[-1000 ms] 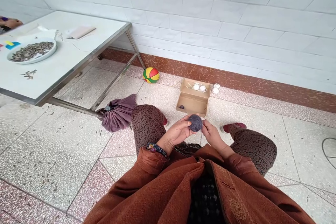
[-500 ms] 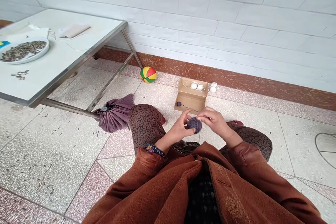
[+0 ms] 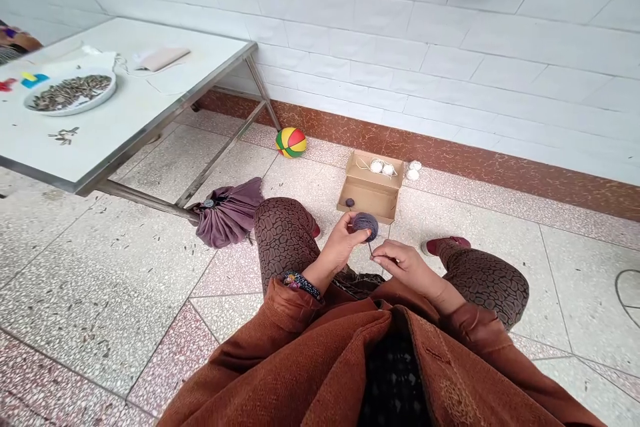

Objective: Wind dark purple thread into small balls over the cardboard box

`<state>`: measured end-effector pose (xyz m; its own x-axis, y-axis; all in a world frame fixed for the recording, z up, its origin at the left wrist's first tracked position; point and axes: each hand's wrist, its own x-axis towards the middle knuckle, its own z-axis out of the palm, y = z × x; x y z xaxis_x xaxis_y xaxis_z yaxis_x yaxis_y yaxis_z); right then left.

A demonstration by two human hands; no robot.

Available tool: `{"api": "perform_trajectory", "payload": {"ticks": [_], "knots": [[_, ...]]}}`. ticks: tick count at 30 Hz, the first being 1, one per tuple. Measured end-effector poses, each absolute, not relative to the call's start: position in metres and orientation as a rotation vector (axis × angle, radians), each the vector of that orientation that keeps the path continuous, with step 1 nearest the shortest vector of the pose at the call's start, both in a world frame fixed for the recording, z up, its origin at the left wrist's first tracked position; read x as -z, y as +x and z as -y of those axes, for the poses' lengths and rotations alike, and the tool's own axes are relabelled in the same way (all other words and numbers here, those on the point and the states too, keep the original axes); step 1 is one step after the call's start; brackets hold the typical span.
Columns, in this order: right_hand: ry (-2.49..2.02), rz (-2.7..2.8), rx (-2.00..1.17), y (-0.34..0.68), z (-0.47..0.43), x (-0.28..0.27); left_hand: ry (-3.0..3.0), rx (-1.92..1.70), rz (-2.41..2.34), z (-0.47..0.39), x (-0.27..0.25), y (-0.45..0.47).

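A ball of dark purple-grey yarn (image 3: 365, 225) is gripped between the thumb and fingers of my left hand (image 3: 341, 243). From its lower side a short length of the same yarn (image 3: 371, 248) runs down to my right hand (image 3: 404, 265), which pinches it just below and right of the ball. In front of my hands, on the floor, stands an open cardboard box (image 3: 371, 197). A smaller dark ball of yarn (image 3: 349, 203) lies in its left part. White balls (image 3: 382, 167) with white cord rest against the raised lid.
More white balls (image 3: 413, 170) sit right of the box, near the wall. A colourful ball (image 3: 291, 143) lies by the leg of a white table (image 3: 150, 107), which carries a dish (image 3: 106, 97) of seed-like bits. A purple cloth bag (image 3: 229, 213) is beside my left knee.
My right hand has moved from the top of the yarn ball down and to its lower right, drawing the strand downward. My left hand has turned the ball and lifted it slightly.
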<state>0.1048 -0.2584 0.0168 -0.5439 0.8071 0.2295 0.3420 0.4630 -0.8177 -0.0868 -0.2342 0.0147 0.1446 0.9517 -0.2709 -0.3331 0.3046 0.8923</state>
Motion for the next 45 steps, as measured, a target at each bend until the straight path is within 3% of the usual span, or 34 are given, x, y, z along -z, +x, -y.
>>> {"api": "perform_trajectory", "payload": {"ticks": [6, 17, 23, 26, 34, 40, 45], "knots": [[-1.048, 1.962, -0.878, 0.110, 0.214, -0.046, 1.061, -0.950, -1.057, 0.235, -0.015, -0.089], [-1.259, 1.579, -1.146, 0.089, 0.206, 0.027, 0.656, -1.035, -0.703, 0.197, -0.021, -0.088], [-1.065, 1.872, -0.971, 0.096, 0.209, -0.012, 1.079, -1.046, -1.086, 0.176, -0.007, -0.086], [-1.058, 1.834, -0.884, 0.104, 0.191, -0.030, 1.224, -0.907, -0.990, 0.183, -0.009, -0.088], [-1.151, 1.506, -0.962, 0.103, 0.185, -0.010, 0.766, -0.912, -0.422, 0.199, -0.038, -0.084], [-1.089, 1.832, -0.849, 0.100, 0.198, -0.016, 0.612, -1.085, -0.557, 0.164, -0.043, -0.081], [-1.032, 1.946, -0.801, 0.112, 0.172, -0.050, 0.901, -1.087, -0.806, 0.127, -0.043, -0.078]]}}
